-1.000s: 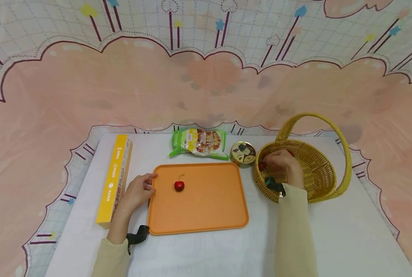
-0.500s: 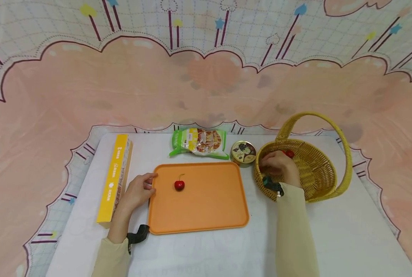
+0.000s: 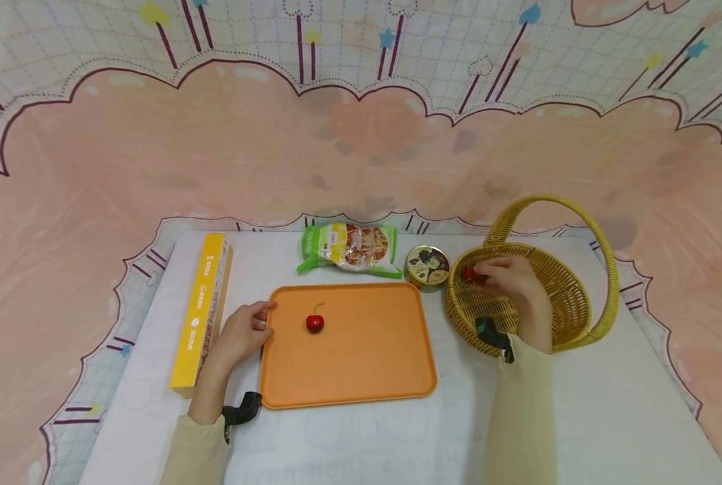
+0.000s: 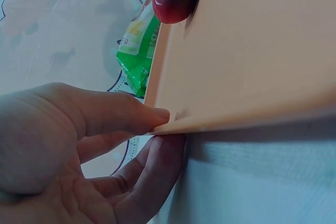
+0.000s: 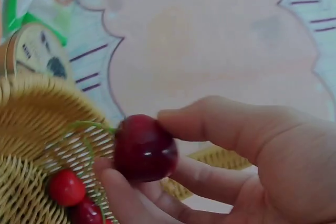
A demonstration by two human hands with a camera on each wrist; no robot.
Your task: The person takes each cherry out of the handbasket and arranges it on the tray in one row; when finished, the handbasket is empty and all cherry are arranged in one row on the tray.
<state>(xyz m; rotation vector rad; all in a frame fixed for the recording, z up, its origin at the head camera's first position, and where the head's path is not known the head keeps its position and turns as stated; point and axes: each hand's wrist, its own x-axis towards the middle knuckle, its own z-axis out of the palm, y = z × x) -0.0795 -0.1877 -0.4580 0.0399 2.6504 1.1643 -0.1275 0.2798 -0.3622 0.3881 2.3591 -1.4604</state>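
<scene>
- Cherry [image 5: 147,148] in right hand [image 3: 512,276], pinched between thumb and fingertips; green stem sticks out away from the palm.
- Held over left part of wicker basket [image 3: 570,296], head view; exact height above the bottom, can't tell.
- Other cherries [image 5: 67,188] lie inside the basket, below the held one; at least two, partly cut off by the fingers.
- Left hand [image 3: 242,333] grips left edge of orange tray [image 3: 349,364], near its far corner: thumb on top of rim, fingers underneath.
- Tray cherry [image 3: 315,323] sits on the tray's left half, stem up, apart from the left hand.
- Round tin [image 3: 427,265] just beside basket, left of it; contact unclear.
- Green-and-white snack bag [image 3: 351,248] lies behind tray.
- Long yellow box [image 3: 197,313] left of tray, beside left forearm.
- All on white tabletop [image 3: 367,444].
</scene>
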